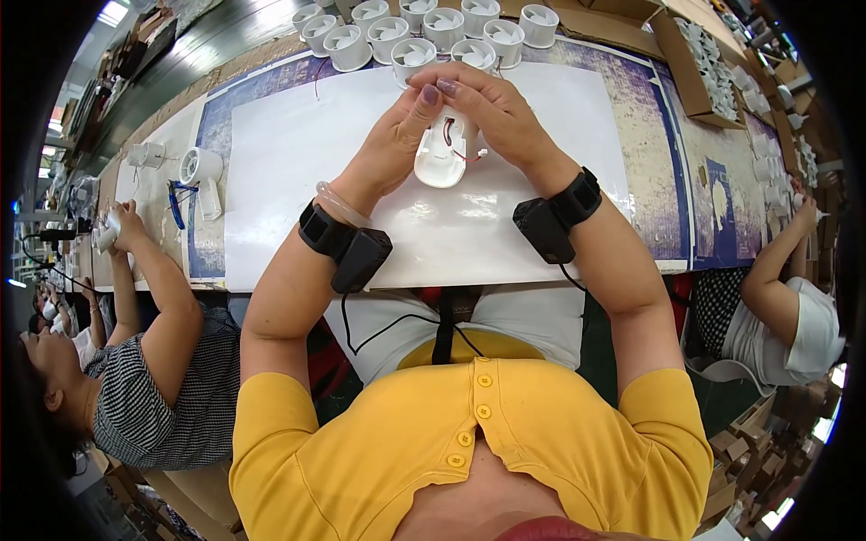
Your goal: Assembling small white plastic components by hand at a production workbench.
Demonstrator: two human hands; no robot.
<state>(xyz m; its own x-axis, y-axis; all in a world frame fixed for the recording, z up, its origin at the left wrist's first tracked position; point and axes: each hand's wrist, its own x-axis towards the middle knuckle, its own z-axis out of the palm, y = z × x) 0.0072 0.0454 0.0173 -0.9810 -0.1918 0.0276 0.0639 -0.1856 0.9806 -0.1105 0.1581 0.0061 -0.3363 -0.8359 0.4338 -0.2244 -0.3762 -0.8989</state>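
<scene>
I am holding one white plastic fan housing (441,153) up over the white sheet (289,171) on the desk (645,153), its open back turned toward me. Red wires (448,135) are showing inside it, so I judge this piece only partly assembled: the wiring is in, but the shell is not yet closed.

My left hand (394,135) is gripping the housing's left side, fingers clamped on it with the thumb raised at its top. My right hand (492,113) is curling over the top, fingers closed on the upper edge.

Beyond my hands, ten round white fan units (388,36) are standing in two rows at the far edge, which I take as finished or waiting pieces. To my left another fan part (200,167) is lying beside blue snips (179,200), near a neighbour's hand (122,221). A cardboard box (695,63) of more white parts is sitting at the far right.
</scene>
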